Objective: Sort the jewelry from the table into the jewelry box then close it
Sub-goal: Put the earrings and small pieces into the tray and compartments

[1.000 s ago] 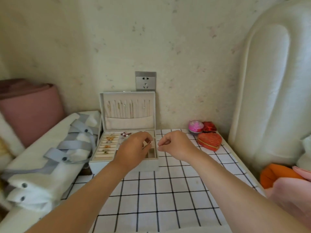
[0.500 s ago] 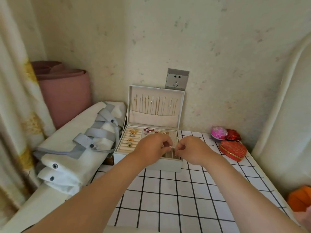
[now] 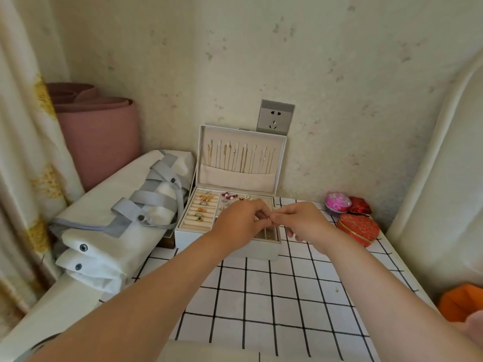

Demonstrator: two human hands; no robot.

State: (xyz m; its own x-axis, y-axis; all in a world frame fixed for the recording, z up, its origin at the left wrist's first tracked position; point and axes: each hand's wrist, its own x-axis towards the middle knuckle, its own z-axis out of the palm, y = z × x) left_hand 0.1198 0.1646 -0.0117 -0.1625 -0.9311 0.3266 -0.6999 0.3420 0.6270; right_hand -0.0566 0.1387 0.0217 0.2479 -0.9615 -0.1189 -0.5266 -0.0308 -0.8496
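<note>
The white jewelry box (image 3: 198,235) stands open at the back of the grid-patterned table (image 3: 274,296), its lid (image 3: 240,158) upright with thin necklaces hanging inside. Rings sit in the left rolls and earrings lie in the upper tray. Above the box's right compartments my left hand (image 3: 240,223) and my right hand (image 3: 300,220) meet fingertip to fingertip. Both pinch one small piece of jewelry (image 3: 267,218) between them; what kind it is I cannot tell.
A folded white bag with grey straps (image 3: 117,218) lies left of the box, a pink roll (image 3: 99,134) behind it. A red heart-shaped box (image 3: 358,229), a pink round case (image 3: 337,202) and a small red box (image 3: 360,206) sit at the right. A wall socket (image 3: 275,117) is behind the lid.
My hands have come together over the box, from apart to fingertips touching on the small piece. The view has swung left and closer to the box.
</note>
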